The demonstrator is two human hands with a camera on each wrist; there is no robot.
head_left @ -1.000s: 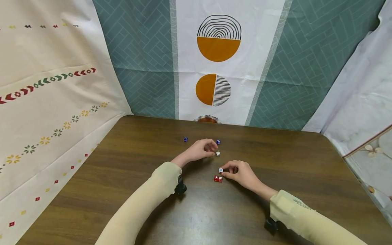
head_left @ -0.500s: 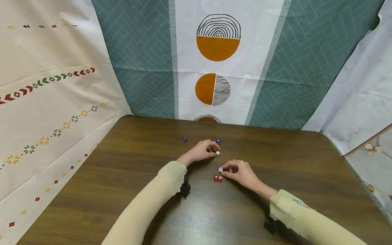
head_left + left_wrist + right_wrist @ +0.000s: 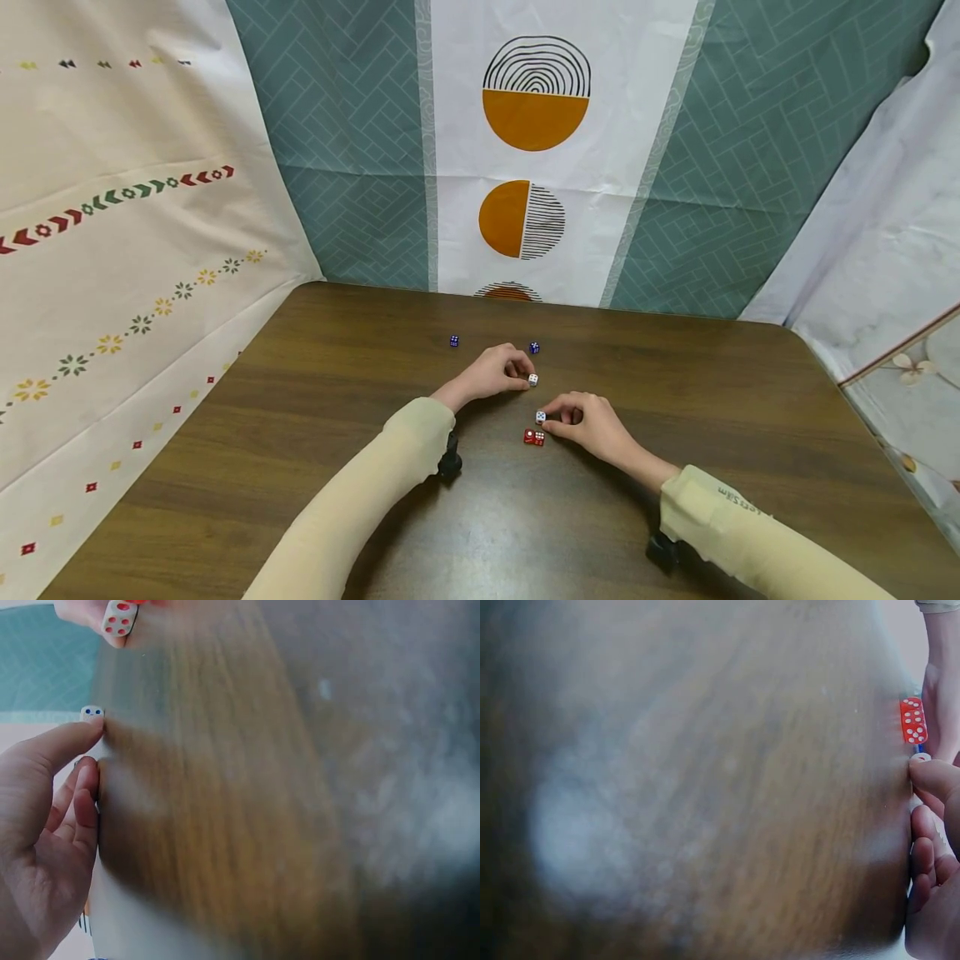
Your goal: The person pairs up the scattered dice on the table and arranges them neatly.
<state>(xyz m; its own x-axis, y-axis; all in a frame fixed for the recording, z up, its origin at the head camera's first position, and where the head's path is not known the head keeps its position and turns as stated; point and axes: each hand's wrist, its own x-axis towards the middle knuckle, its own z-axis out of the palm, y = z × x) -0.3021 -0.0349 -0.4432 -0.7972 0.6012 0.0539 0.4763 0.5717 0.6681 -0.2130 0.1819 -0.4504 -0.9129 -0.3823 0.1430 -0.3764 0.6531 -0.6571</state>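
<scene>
Near the middle of the table, my left hand (image 3: 491, 373) pinches a white die (image 3: 533, 380) at the tips of thumb and index finger. Seen from the left wrist, that die (image 3: 91, 711) shows blue pips just beyond the thumb tip. Nearer to me, my right hand (image 3: 592, 423) holds another white die (image 3: 541, 417) between thumb and forefinger, with a five facing up. Two red dice (image 3: 534, 437) lie side by side just in front of that second white die. In the right wrist view, my thumb largely covers the white die (image 3: 921, 757).
Two dark blue dice lie farther back, one die (image 3: 454, 341) to the left and the other die (image 3: 534, 347) beyond my left fingertips. Brown wood forms the table (image 3: 712, 375). Patterned cloth (image 3: 360, 167) hangs behind its far edge.
My left fingers have closed in on the farther white die, which has turned and shifted slightly toward me. The right hand and its die have stayed in place.
</scene>
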